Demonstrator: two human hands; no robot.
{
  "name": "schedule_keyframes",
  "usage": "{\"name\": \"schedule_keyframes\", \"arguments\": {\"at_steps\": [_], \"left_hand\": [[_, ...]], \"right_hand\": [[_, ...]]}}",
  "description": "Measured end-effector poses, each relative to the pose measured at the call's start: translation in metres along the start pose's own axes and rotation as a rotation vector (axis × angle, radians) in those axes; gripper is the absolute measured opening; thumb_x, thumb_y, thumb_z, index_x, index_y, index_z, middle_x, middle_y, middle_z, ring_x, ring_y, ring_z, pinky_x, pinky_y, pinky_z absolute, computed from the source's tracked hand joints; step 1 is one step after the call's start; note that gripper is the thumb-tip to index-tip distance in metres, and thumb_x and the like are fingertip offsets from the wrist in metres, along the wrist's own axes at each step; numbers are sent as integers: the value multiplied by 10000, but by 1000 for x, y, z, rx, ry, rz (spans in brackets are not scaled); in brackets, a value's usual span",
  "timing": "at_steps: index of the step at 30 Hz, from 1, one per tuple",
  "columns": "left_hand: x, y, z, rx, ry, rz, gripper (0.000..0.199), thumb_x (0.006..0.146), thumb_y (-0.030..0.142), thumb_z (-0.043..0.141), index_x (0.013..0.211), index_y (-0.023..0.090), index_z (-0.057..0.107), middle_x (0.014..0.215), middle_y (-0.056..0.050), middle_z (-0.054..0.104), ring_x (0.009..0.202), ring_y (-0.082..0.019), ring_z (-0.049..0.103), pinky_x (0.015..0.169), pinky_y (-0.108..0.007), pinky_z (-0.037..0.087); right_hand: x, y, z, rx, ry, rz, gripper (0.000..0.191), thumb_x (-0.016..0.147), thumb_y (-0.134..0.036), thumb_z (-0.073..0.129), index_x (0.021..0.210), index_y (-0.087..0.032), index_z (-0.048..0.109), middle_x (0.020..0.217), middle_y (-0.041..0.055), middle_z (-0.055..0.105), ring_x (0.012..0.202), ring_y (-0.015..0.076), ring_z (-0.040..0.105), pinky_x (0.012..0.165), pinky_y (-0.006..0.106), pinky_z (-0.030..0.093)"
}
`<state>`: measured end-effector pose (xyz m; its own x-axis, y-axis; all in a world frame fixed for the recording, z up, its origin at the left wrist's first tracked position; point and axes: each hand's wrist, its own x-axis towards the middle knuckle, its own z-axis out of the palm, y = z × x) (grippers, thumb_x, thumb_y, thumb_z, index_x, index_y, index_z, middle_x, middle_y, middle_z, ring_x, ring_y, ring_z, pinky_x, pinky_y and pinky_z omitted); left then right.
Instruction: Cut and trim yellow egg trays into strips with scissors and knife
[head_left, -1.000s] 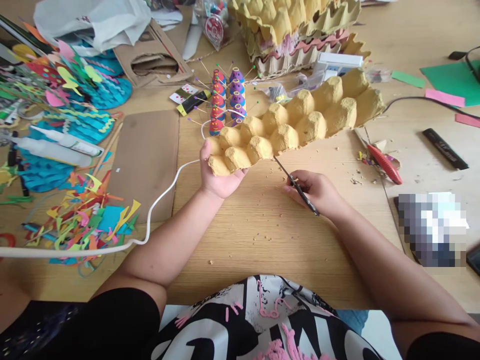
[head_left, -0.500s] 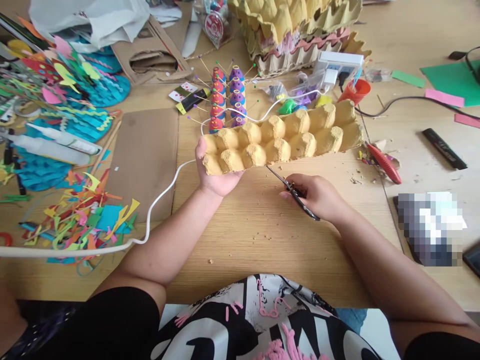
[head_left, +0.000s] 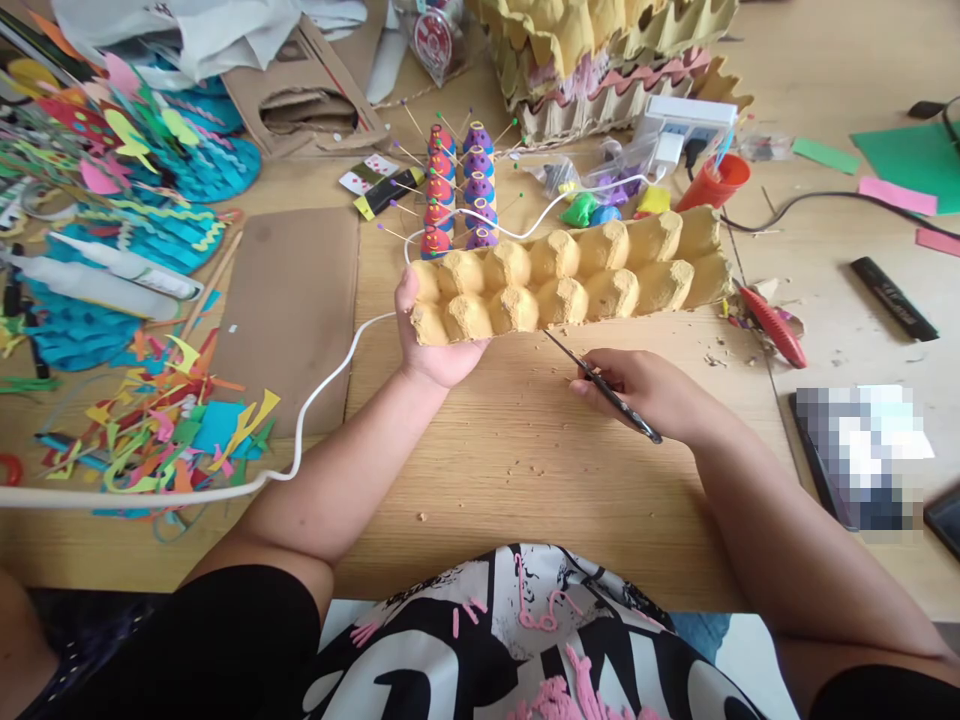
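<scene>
A yellow egg-carton strip (head_left: 562,280) with two rows of cups is held above the table by its left end. My left hand (head_left: 442,350) grips that end, thumb at the side and the other fingers mostly hidden beneath. Below the strip, my right hand (head_left: 637,395) is closed round dark scissors (head_left: 616,400), their tip pointing up-left close to the strip's lower edge. Behind the strip stand two painted carton rows with pins stuck in them, one red and blue (head_left: 440,190), the other purple and blue (head_left: 478,185).
Paper scraps (head_left: 180,430), glue bottles (head_left: 112,270) and brown cardboard (head_left: 289,320) lie left. Egg trays (head_left: 600,70), a power strip (head_left: 690,120) and a red cup (head_left: 716,183) are behind. A red cutter (head_left: 772,325) lies right; a white cable (head_left: 322,385) crosses my left arm.
The scissors have shifted slightly right, and their handles look more closed together. The carton strip has barely moved, still in my left hand. The view has shifted a little.
</scene>
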<state>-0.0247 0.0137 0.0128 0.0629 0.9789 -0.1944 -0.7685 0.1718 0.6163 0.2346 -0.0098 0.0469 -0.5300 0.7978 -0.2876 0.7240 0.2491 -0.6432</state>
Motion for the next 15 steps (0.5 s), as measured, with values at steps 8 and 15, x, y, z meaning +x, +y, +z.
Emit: {"name": "schedule_keyframes", "arguments": {"at_steps": [8,15], "left_hand": [[-2,-2,1,26,-62,1,647,906,709,396,1448,398,561,1371,51,708,1469,-316,487,1063,-526,538],[-2,-3,3,29,73,-9,642,826,722,514,1418,479,564,1404,64,683,1400,-301,566,992,-496,587]], "right_hand": [[1,3,-1,77,-6,0,425,897,-640,589,801,-226,593,670,-12,568,617,143,481,615,291,324],[3,6,0,136,-18,-5,468,871,-675,611,771,-219,578,645,-25,511,604,132,444,596,286,311]]}}
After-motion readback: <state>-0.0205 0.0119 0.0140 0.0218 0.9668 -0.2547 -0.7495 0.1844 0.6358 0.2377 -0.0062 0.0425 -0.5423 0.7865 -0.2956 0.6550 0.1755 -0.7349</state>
